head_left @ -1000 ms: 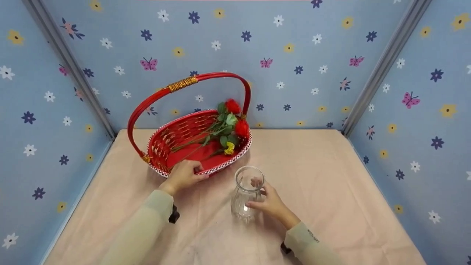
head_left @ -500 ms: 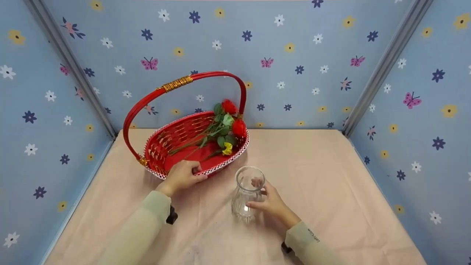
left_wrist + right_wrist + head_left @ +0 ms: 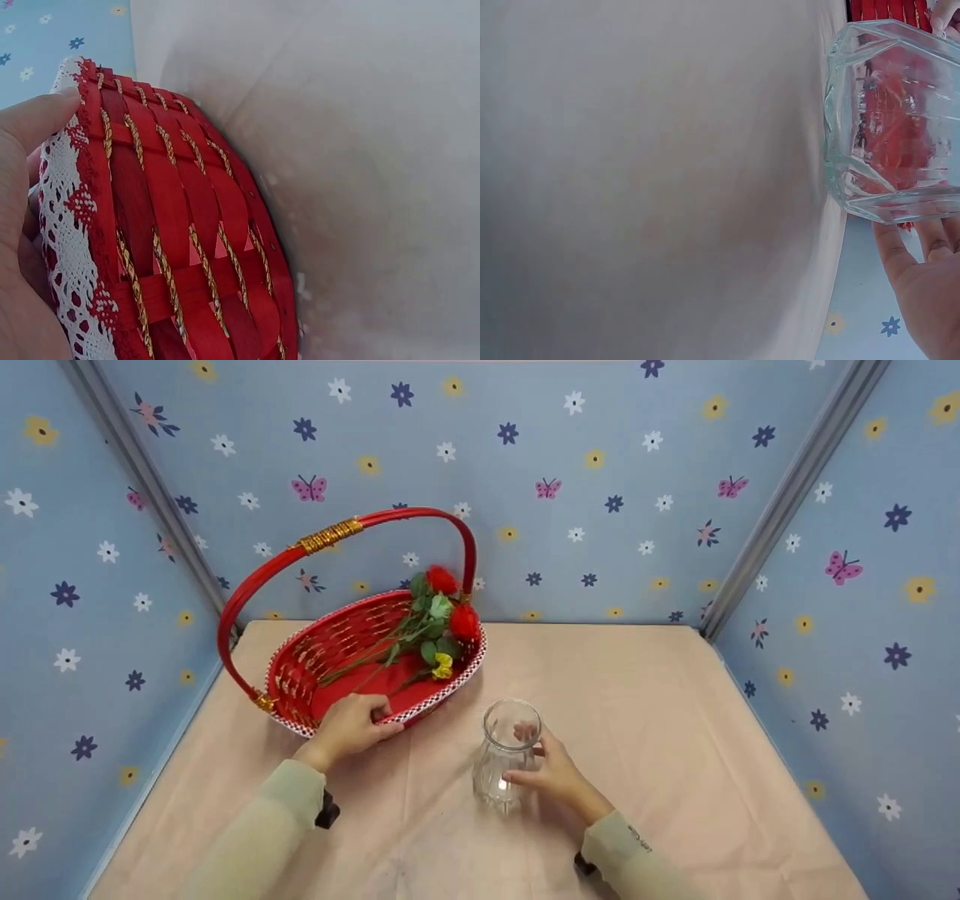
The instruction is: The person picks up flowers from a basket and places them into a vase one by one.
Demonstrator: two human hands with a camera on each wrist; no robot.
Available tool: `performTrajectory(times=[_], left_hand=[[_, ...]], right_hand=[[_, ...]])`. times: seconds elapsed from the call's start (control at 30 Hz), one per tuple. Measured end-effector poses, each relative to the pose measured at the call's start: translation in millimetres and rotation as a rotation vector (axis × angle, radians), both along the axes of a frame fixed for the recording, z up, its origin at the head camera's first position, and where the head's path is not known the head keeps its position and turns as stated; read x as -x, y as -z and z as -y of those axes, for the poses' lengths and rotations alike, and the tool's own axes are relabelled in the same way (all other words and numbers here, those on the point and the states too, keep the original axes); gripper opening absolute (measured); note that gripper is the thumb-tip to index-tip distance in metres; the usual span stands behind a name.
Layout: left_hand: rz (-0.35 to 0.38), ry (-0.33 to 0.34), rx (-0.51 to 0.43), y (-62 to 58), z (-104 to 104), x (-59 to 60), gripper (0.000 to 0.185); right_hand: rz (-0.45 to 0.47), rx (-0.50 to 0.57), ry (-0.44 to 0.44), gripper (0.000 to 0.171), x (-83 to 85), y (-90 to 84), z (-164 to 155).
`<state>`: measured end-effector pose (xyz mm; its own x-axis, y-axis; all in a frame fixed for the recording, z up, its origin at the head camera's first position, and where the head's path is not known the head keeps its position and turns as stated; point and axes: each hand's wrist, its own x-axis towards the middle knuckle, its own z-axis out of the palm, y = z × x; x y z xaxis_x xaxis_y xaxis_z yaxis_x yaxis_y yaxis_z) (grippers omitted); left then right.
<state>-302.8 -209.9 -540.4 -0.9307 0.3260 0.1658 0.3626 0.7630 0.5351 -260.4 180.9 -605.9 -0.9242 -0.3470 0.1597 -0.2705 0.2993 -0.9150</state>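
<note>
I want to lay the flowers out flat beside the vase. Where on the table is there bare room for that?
The widest bare patch of table lies right of the glass vase, out to the right wall. A narrower strip runs behind the vase, right of the red basket. The left front is crowded: the left hand grips the basket rim, and the right hand holds the vase.

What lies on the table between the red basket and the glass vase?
Nothing: in the head view only bare beige tablecloth separates the red basket from the glass vase.

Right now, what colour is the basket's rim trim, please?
White lace with red accents on the basket, clearest in the left wrist view.
</note>
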Motion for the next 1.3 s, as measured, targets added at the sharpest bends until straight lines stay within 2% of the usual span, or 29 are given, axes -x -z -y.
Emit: performTrajectory(times=[0.1,0.33,0.67,1.1,1.3], left_hand=[[-0.01,-0.011,0.003,-0.1,6,-3.7,0.025],[-0.054,-0.017,-0.007,3.2,19,-14.6,0.024],[-0.006,-0.073,-0.004,1.3,28,-26.9,0.025],[-0.057,-0.022,-0.01,3.3,6,-31.5,0.027],[-0.072,-0.029,-0.017,3.0,-6,-31.3,0.03]], right_hand=[[0.003,0.009,-0.002,0.089,0.6,-0.6,0],[0.014,-0.001,-0.011,0.096,1.9,0.6,1],[0.019,-0.014,-0.008,0.108,2.3,1.5,2],[-0.017,-0.006,0.0,0.103,-0.7,2.8,1],[-0.026,-0.011,0.01,0.105,0.2,2.2,0]])
